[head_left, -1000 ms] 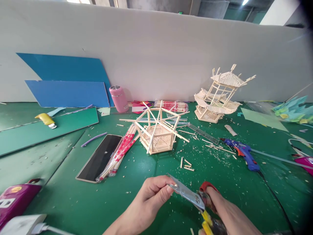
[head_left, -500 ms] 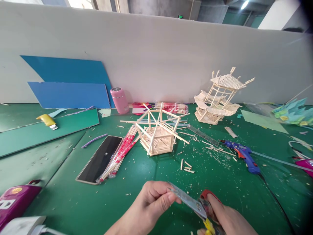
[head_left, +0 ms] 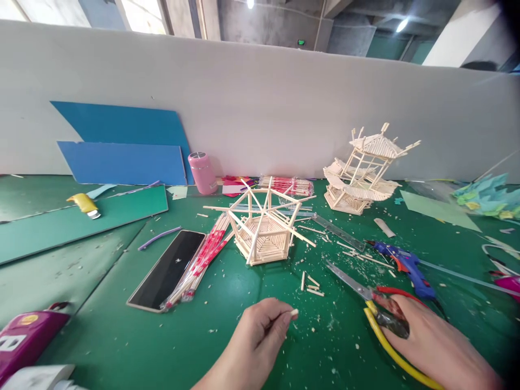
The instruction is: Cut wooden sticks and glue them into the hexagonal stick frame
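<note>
Between thumb and forefinger, my left hand (head_left: 260,338) pinches a short piece of wooden stick (head_left: 294,312), only its pale end showing. My right hand (head_left: 426,333) is wrapped round the scissors (head_left: 365,292), which have one red and one yellow handle; their blades point up and left, away from my left hand. Beyond my hands stands a hexagonal stick frame (head_left: 266,233) with a woven-looking stick base and crossed sticks on top. Several short cut stick pieces (head_left: 312,284) lie on the green table in front of it.
A blue glue gun (head_left: 406,262) lies at right, its cord trailing toward me. A finished-looking stick pavilion (head_left: 361,173) stands at the back. Left of the frame are bagged sticks (head_left: 203,260) and a phone (head_left: 166,271). A pink flask (head_left: 202,173) stands by the wall.
The scissors have moved right and away from my left hand, carried by my right hand. The stick piece in my left fingers now shows at its end.
</note>
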`<action>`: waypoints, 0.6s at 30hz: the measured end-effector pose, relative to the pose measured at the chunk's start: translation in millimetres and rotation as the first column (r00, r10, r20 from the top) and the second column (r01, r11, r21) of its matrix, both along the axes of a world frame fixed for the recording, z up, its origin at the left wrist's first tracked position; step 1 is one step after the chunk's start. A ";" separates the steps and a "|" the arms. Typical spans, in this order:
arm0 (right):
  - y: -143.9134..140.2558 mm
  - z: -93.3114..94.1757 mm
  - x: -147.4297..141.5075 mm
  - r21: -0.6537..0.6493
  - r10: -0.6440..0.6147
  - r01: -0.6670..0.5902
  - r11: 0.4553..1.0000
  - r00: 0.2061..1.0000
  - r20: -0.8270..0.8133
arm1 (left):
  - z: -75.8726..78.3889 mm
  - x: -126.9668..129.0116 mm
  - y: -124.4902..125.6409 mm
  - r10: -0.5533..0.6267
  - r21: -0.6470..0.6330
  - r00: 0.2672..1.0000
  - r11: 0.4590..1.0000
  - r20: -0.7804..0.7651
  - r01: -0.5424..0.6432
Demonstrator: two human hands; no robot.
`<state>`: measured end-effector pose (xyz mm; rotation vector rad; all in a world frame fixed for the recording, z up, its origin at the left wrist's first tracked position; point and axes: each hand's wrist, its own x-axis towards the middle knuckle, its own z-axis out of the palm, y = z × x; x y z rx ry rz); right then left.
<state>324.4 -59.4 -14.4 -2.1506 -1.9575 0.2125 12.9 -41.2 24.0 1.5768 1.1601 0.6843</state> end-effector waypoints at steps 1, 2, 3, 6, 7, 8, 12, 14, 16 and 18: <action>0.6 -0.1 6.1 0.028 0.037 -0.038 0.999 0.998 0.053 | 2.2 0.1 2.0 0.001 0.055 0.999 0.998 -0.034 0.001; 0.5 1.9 7.4 0.053 0.061 -0.067 0.996 0.993 0.096 | 4.2 0.5 3.9 0.003 0.108 0.998 0.994 -0.066 0.004; -0.3 5.6 3.3 0.088 0.075 -0.085 0.992 0.991 0.108 | 5.9 1.4 5.6 0.003 0.152 0.996 0.988 -0.091 0.011; -3.5 20.7 -41.4 0.162 0.115 -0.084 0.983 0.974 -0.194 | 9.3 6.6 9.4 -0.023 0.237 0.992 0.970 -0.122 0.052; -3.5 24.3 -64.1 0.127 0.138 -0.095 0.987 0.909 -0.392 | 9.9 8.6 10.1 -0.029 0.263 0.991 0.963 -0.128 0.062; -2.5 26.3 -88.1 0.048 0.135 -0.133 0.990 0.794 -0.593 | 10.2 10.2 10.5 -0.022 0.301 0.990 0.951 -0.137 0.063; 10.5 19.2 -169.2 -0.066 -0.041 -0.134 0.989 0.182 -0.982 | 8.2 8.5 11.3 0.060 0.532 0.982 0.846 -0.177 0.044; 19.4 13.6 -191.2 -0.057 -0.056 -0.098 0.994 0.016 -0.998 | 5.2 2.9 12.4 0.085 0.590 0.981 0.807 -0.175 0.035; 27.6 11.8 -202.3 -0.048 -0.056 -0.114 0.992 -0.072 -0.996 | 1.7 -3.5 14.1 0.105 0.599 0.983 0.800 -0.153 0.008; 34.8 14.4 -206.5 -0.034 -0.050 -0.143 0.989 -0.109 -0.993 | -1.2 -9.3 15.8 0.111 0.574 0.988 0.818 -0.106 -0.031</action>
